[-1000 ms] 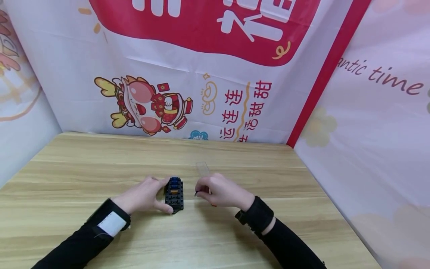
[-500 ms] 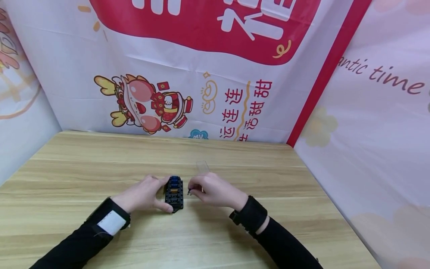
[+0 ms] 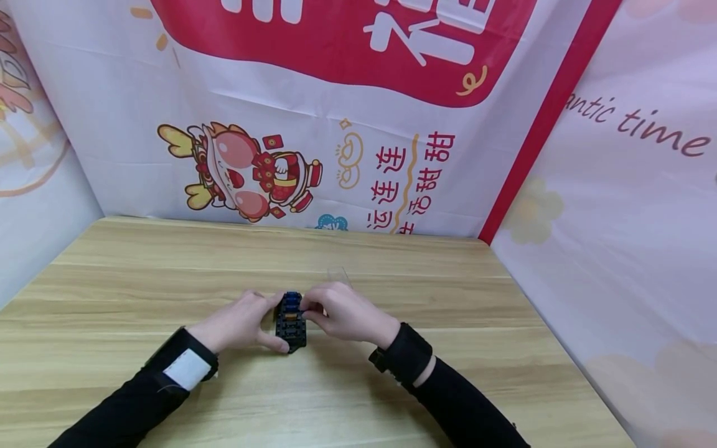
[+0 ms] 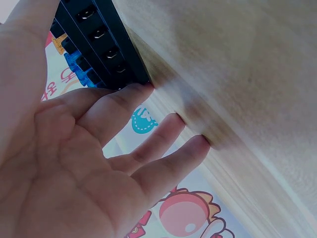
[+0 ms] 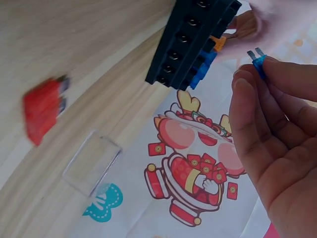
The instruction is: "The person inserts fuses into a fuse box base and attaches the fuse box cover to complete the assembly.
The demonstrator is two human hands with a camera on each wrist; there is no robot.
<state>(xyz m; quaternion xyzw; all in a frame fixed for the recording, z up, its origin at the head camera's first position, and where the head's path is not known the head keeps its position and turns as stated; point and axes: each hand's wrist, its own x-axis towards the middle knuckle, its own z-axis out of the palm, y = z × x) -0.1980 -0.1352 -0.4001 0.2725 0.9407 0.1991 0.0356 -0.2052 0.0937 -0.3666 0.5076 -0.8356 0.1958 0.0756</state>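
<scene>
Right hand (image 3: 338, 314): thumb and index finger pinched a small blue blade fuse (image 5: 259, 64) between their tips. Both of its metal prongs showed bare, outside the block. In the head view these fingertips stood at the right long side of the black fuse block (image 3: 291, 334); in the right wrist view the fuse was just beside the block, apart from it.

Left hand (image 3: 246, 322): gripped the fuse block lengthwise, thumb at the near end, index finger at the far end. Two further fingers stretched past the far end, tips at the wooden tabletop (image 3: 437, 286).

Block: lay on the tabletop between the hands, long axis running away from the person. Seated blue fuses (image 3: 292, 301) occupied its far end, with one orange fuse (image 3: 290, 317) next to them on the near side. The wrist views showed a row of round openings along its side.

Surroundings: a clear plastic cover (image 5: 92, 163) lay beyond the right hand, partly hidden by it in the head view. A red piece (image 5: 42, 111) with metal ends, probably another blade fuse, though blurred, lay near the cover. Behind the table hung a banner (image 3: 269, 87) with a cartoon dragon (image 3: 238, 174).
</scene>
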